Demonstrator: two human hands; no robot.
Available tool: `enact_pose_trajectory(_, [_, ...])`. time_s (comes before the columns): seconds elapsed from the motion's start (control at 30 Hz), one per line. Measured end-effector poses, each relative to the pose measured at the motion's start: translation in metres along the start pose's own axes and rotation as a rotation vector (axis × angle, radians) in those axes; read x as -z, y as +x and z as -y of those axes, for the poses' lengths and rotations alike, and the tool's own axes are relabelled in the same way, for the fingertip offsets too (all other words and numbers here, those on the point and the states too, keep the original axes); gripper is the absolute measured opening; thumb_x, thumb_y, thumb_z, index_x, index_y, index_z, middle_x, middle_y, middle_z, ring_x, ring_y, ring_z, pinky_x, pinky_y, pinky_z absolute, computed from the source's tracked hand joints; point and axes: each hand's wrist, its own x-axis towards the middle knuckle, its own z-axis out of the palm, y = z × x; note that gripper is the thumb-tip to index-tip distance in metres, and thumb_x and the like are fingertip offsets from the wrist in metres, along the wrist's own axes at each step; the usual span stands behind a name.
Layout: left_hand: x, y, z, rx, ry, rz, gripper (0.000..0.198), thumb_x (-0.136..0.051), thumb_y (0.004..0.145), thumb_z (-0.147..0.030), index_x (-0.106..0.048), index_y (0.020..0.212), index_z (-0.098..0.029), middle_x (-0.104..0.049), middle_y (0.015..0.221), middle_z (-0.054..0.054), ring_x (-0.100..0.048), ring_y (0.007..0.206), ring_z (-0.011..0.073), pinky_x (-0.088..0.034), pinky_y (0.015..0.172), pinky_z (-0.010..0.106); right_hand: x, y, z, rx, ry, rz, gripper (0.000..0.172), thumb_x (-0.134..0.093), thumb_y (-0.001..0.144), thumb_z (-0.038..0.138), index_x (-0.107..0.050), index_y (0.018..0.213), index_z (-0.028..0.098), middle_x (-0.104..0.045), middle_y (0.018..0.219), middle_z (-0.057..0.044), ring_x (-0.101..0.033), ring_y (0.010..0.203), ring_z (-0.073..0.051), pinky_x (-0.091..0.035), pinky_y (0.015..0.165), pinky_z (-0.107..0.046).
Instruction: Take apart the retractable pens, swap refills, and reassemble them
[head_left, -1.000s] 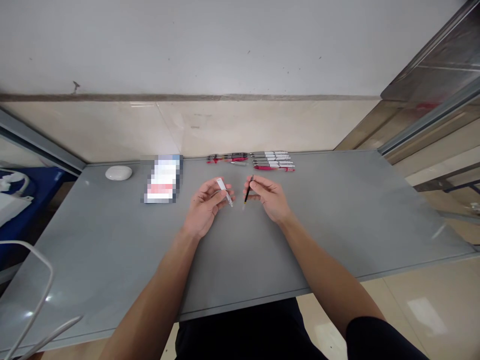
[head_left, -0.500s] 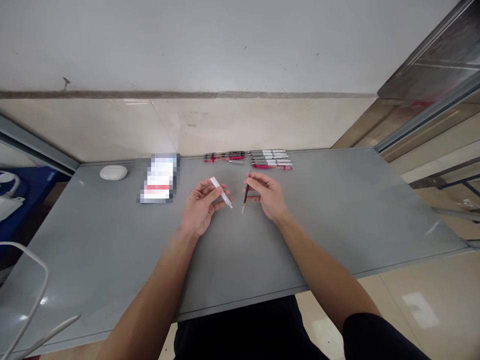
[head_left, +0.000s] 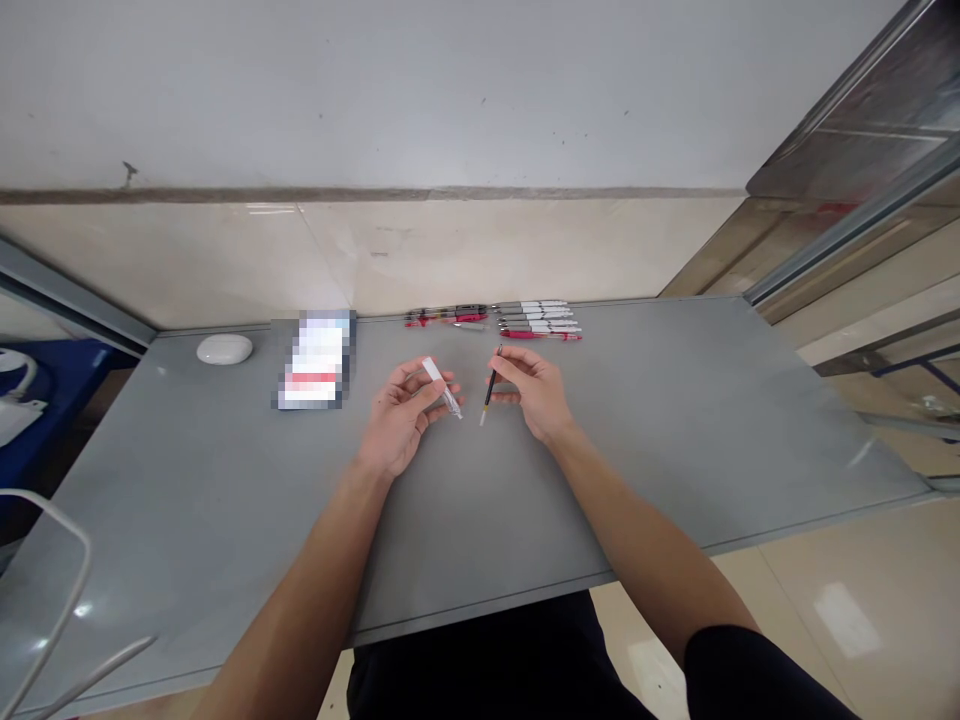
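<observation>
My left hand (head_left: 401, 415) pinches a white and clear pen barrel (head_left: 442, 387), its tip slanting down to the right. My right hand (head_left: 534, 392) pinches a thin black pen refill (head_left: 489, 386), held nearly upright with its pale tip down. The two tips sit a few centimetres apart above the grey table (head_left: 675, 420). Behind the hands, a row of several red and white pens (head_left: 495, 318) lies along the table's far edge.
A blurred box (head_left: 313, 358) lies to the left of the hands, and a white oval object (head_left: 224, 349) sits further left. White cables (head_left: 45, 590) cross the near left corner. A tiled wall rises right behind the table.
Both hands have stayed close together; the pen barrel in my left hand has tilted slightly, and the view has shifted a little to the right.
</observation>
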Motion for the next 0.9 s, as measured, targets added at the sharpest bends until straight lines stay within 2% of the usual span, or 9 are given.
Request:
enact_pose_trajectory(0.27, [0.0002, -0.0019, 0.0004, 0.002, 0.023, 0.050, 0.035, -0.075, 0.074, -0.023, -0.063, 0.107, -0.023, -0.070, 0.098, 0.004, -0.068, 0.091, 0.0213, -0.054, 0.086, 0.043, 0.0016, 0.0016, -0.0019, 0.006, 0.016, 0.036, 0.033, -0.072, 0.070, 0.045, -0.069, 0.096, 0.025, -0.067, 0.092, -0.003, -0.066, 0.076, -0.017, -0.059, 0.066, -0.035])
enact_pose_trajectory(0.47, [0.0023, -0.0014, 0.0002, 0.007, 0.008, 0.039, 0.034, -0.072, 0.077, -0.025, -0.063, 0.110, -0.023, -0.069, 0.101, 0.005, -0.067, 0.090, 0.0201, -0.055, 0.086, 0.044, 0.0024, -0.0006, 0.0013, 0.042, 0.067, 0.159, 0.030, -0.069, 0.074, 0.044, -0.069, 0.098, 0.026, -0.066, 0.093, -0.002, -0.064, 0.078, -0.015, -0.058, 0.068, -0.034])
enact_pose_trajectory(0.63, [0.0040, -0.0009, -0.0026, 0.040, -0.055, 0.025, 0.031, -0.070, 0.079, -0.023, -0.063, 0.109, -0.022, -0.068, 0.100, 0.004, -0.066, 0.088, 0.0183, -0.056, 0.087, 0.045, 0.0069, -0.0017, 0.0060, -0.004, 0.178, 0.272, 0.024, -0.068, 0.076, 0.042, -0.067, 0.095, 0.028, -0.060, 0.087, 0.001, -0.059, 0.074, -0.012, -0.055, 0.064, -0.029])
enact_pose_trajectory(0.9, [0.0047, -0.0002, -0.0028, 0.072, -0.064, 0.024, 0.030, -0.070, 0.079, -0.022, -0.063, 0.109, -0.022, -0.067, 0.099, 0.004, -0.066, 0.086, 0.0183, -0.057, 0.085, 0.044, 0.0098, -0.0007, 0.0069, -0.035, 0.227, 0.275, 0.021, -0.068, 0.075, 0.042, -0.065, 0.092, 0.029, -0.057, 0.084, 0.003, -0.055, 0.069, -0.010, -0.051, 0.059, -0.024])
